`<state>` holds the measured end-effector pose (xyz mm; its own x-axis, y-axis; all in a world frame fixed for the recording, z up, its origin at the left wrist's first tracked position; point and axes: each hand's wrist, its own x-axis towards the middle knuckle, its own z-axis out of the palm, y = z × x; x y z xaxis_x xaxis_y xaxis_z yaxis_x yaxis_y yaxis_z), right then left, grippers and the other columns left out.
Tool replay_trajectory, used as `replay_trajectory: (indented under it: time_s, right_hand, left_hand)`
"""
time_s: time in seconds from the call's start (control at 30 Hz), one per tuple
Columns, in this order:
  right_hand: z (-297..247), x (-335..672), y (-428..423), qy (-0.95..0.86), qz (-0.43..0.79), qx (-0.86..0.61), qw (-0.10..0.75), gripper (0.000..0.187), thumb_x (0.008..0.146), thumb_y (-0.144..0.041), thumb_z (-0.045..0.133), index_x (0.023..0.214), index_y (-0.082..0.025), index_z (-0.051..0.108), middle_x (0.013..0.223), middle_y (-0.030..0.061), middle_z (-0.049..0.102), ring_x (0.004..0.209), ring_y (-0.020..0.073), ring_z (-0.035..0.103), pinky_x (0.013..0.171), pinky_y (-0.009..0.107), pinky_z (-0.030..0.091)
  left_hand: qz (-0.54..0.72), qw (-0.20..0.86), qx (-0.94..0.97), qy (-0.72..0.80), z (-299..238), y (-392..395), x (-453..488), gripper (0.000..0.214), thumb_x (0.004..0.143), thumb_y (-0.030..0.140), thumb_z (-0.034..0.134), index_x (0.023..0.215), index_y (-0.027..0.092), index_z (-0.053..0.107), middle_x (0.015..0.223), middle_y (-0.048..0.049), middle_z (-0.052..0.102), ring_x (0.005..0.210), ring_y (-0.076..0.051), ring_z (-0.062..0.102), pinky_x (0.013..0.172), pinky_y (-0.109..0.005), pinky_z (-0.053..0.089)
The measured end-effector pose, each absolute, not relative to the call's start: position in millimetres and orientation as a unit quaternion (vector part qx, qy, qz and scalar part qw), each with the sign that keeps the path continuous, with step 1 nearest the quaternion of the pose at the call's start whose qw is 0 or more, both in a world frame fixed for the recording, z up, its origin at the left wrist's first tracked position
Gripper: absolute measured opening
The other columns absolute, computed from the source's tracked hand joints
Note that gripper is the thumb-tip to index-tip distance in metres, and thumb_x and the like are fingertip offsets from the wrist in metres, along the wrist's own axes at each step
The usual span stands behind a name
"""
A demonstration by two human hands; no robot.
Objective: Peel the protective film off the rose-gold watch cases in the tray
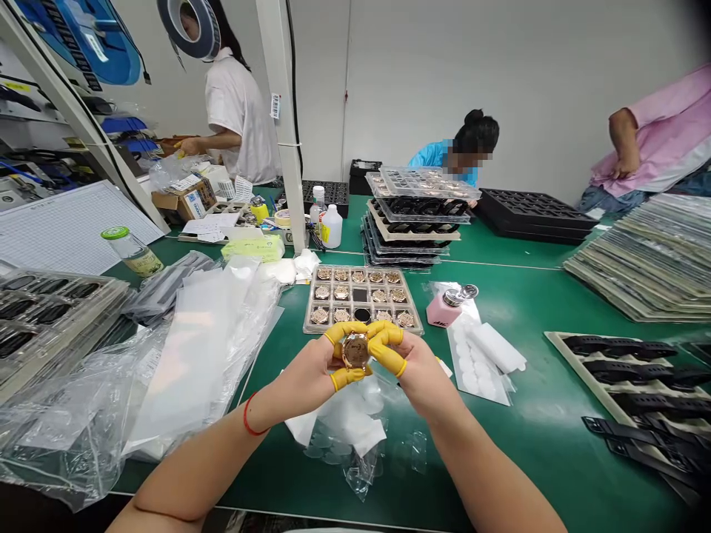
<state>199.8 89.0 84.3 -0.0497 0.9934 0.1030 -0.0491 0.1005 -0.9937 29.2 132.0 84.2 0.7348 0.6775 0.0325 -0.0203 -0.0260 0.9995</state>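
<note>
Between my two hands is a round rose-gold watch case (355,351), its flat face with faint markings turned toward me. My left hand (322,363) grips it from the left with thumb and fingers. On the other side, the fingers of my right hand (395,351) press against its right edge. Yellow finger cots cover several fingertips on both hands. Just beyond, a clear compartment tray (306,314) holds rows of similar watch cases; one middle compartment shows a dark bottom. White wipes and clear film scraps (355,422) lie beneath my hands.
A pink pump bottle (443,309) stands right of the tray, beside white sticker sheets (481,363). Stacked trays (411,229) rise behind. Black watch straps (627,370) fill a right-hand tray. Plastic bags (72,422) cover the left side. Co-workers are at the far side.
</note>
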Motion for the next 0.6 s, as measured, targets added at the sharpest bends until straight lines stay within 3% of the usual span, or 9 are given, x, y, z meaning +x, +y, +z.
replay_trajectory:
  time_s: [0.6]
  right_hand:
    - [79.5,196.4,89.6,-0.576,0.409,-0.487,0.513,0.006,0.080,-0.024,0.058,0.075,-0.021,0.057,0.099,0.0026,0.062,0.091,0.0179,0.057,0.084,0.036,0.045]
  left_hand:
    - [0.260,0.655,0.663,0.251,82.5,133.0,28.9,0.048,0.081,0.024,0.064,0.124,0.024,0.044,0.118,-0.0082,0.061,0.100,-0.022,0.063,0.090,-0.038,0.052]
